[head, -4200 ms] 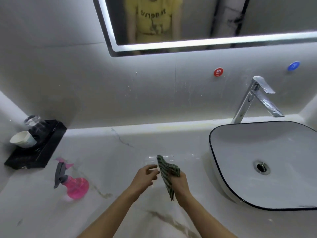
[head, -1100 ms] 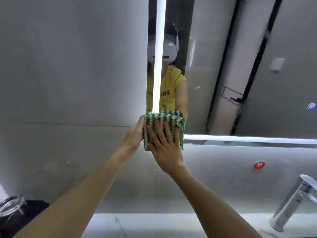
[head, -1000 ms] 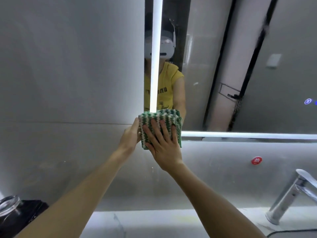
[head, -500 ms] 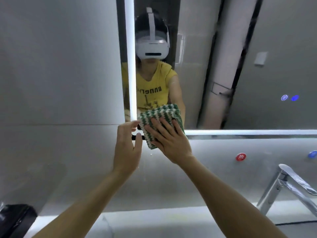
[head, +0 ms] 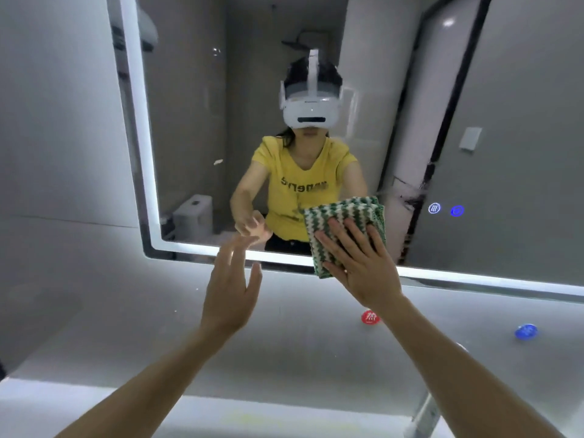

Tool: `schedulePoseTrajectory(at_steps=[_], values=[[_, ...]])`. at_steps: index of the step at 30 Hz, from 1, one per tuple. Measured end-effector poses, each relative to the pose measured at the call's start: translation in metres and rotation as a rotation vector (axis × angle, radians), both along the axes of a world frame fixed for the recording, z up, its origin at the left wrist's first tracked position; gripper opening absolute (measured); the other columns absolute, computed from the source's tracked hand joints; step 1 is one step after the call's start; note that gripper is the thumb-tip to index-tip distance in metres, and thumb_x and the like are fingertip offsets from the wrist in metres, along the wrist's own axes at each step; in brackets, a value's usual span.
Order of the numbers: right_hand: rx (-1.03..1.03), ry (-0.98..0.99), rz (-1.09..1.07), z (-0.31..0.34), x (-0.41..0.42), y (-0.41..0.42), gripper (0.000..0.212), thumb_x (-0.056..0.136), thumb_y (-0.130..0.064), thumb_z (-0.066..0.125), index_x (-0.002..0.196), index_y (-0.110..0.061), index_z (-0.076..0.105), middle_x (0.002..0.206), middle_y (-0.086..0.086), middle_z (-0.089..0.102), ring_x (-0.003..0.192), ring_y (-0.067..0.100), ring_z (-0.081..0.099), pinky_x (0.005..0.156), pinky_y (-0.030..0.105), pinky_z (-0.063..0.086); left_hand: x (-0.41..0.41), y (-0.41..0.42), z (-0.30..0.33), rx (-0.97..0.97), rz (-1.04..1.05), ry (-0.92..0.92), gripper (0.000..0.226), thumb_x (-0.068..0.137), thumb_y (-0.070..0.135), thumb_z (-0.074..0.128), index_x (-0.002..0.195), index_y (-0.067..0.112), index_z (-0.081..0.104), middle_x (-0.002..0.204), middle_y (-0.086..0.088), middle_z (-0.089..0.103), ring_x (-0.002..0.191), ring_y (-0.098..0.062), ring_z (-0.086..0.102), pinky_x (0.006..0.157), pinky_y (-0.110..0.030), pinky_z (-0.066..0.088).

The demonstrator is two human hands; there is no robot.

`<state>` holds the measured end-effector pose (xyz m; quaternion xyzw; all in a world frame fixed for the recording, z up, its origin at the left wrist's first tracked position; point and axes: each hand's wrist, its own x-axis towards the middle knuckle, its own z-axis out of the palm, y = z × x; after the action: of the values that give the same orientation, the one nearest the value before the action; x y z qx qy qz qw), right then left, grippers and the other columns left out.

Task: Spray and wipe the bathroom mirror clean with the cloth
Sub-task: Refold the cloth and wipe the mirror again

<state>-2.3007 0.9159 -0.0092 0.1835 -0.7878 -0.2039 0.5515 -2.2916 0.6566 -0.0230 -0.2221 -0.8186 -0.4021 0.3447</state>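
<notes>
The bathroom mirror with a lit white border fills the upper part of the head view. A folded green-and-white cloth lies flat against the mirror's lower edge. My right hand presses it to the glass with straight, spread fingers. My left hand hovers just left of the cloth, below the mirror's bottom edge, fingers relaxed and holding nothing. The spray bottle is out of view.
A red round sticker and a blue one sit on the wall under the mirror. Two lit touch icons glow on the glass at right. The chrome faucet's base shows at bottom right. The white counter's edge runs along the bottom.
My right hand slid the cloth to the right along the mirror's lower edge. My left hand let go of the cloth's side and dropped away, now apart from it.
</notes>
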Motion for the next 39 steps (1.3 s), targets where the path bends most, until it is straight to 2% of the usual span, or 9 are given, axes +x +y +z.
schedulePoseTrajectory(at_steps=[6,11,16,21,24,28,32,35,39], values=[[-0.066,0.001,-0.009,-0.008,0.005,0.009,0.050,0.098,-0.041,0.044,0.145,-0.026,0.037,0.155,0.000,0.026,0.142,0.023,0.024,0.116,0.047,0.019,0.004,0.017,0.001,-0.050,0.001,0.003,0.042,0.091,0.026,0.040,0.131,0.015,0.043,0.134,-0.008,0.045,0.119,-0.019,0.046,0.090,-0.027,0.038],[-0.216,0.010,-0.109,-0.032,-0.007,-0.025,0.054,0.103,-0.039,0.026,0.152,-0.020,0.016,0.160,0.006,-0.003,0.146,0.029,0.001,0.116,0.055,0.006,-0.002,-0.026,-0.011,-0.093,-0.036,0.032,0.044,0.092,0.032,0.035,0.133,0.017,0.044,0.138,-0.007,0.046,0.123,-0.010,0.042,0.099,-0.025,0.033],[-0.196,0.004,-0.099,-0.049,-0.028,-0.083,0.059,0.102,-0.040,0.024,0.152,-0.018,0.004,0.159,0.009,-0.008,0.146,0.032,-0.004,0.115,0.057,0.004,-0.020,-0.088,-0.012,-0.078,0.045,0.053,0.046,0.092,0.027,0.041,0.137,0.017,0.039,0.146,-0.006,0.037,0.126,-0.007,0.033,0.100,-0.024,0.028],[-0.080,0.035,-0.104,-0.059,-0.059,-0.164,0.066,0.097,-0.043,0.034,0.152,-0.018,0.009,0.159,0.010,-0.005,0.146,0.032,-0.002,0.116,0.055,0.002,-0.041,-0.149,-0.023,-0.027,0.156,0.028,0.049,0.093,0.035,0.037,0.139,0.019,0.033,0.149,-0.011,0.024,0.133,-0.025,0.033,0.098,-0.034,0.035],[-0.012,0.048,-0.075,-0.056,-0.077,-0.211,0.065,0.096,-0.042,0.037,0.152,-0.017,0.013,0.159,0.011,-0.004,0.146,0.032,-0.001,0.117,0.054,0.004,-0.053,-0.178,-0.028,-0.034,0.183,0.009,0.051,0.091,0.038,0.034,0.139,0.021,0.032,0.149,-0.011,0.023,0.132,-0.027,0.034,0.099,-0.036,0.034],[0.072,0.054,0.005,-0.040,-0.089,-0.249,0.057,0.098,-0.041,0.040,0.149,-0.021,0.024,0.156,0.006,0.020,0.145,0.028,0.012,0.117,0.050,0.011,-0.063,-0.193,-0.024,-0.047,0.172,0.021,0.053,0.091,0.037,0.034,0.140,0.018,0.033,0.149,-0.009,0.025,0.134,-0.024,0.030,0.105,-0.035,0.031],[0.103,0.034,0.130,0.004,-0.088,-0.254,0.049,0.100,-0.040,0.038,0.146,-0.025,0.036,0.153,0.001,0.031,0.142,0.022,0.027,0.117,0.046,0.017,-0.065,-0.179,0.001,-0.004,0.133,0.065,0.055,0.092,0.039,0.031,0.143,0.016,0.029,0.150,-0.011,0.024,0.137,-0.024,0.028,0.107,-0.034,0.027],[0.062,0.069,0.151,0.062,-0.089,-0.252,0.047,0.100,-0.040,0.040,0.144,-0.024,0.041,0.150,0.002,0.037,0.140,0.023,0.032,0.114,0.048,0.023,-0.067,-0.160,0.024,0.020,0.129,0.105,0.057,0.094,0.041,0.030,0.146,0.022,0.017,0.153,-0.005,0.014,0.139,-0.022,0.023,0.107,-0.036,0.027],[0.009,0.099,0.116,0.110,-0.082,-0.225,0.048,0.100,-0.042,0.035,0.145,-0.024,0.039,0.151,0.003,0.036,0.141,0.023,0.030,0.116,0.049,0.019,-0.065,-0.128,0.047,-0.052,0.132,0.172,0.058,0.096,0.043,0.028,0.148,0.023,0.013,0.155,0.004,0.003,0.142,-0.016,0.014,0.112,-0.039,0.025]])
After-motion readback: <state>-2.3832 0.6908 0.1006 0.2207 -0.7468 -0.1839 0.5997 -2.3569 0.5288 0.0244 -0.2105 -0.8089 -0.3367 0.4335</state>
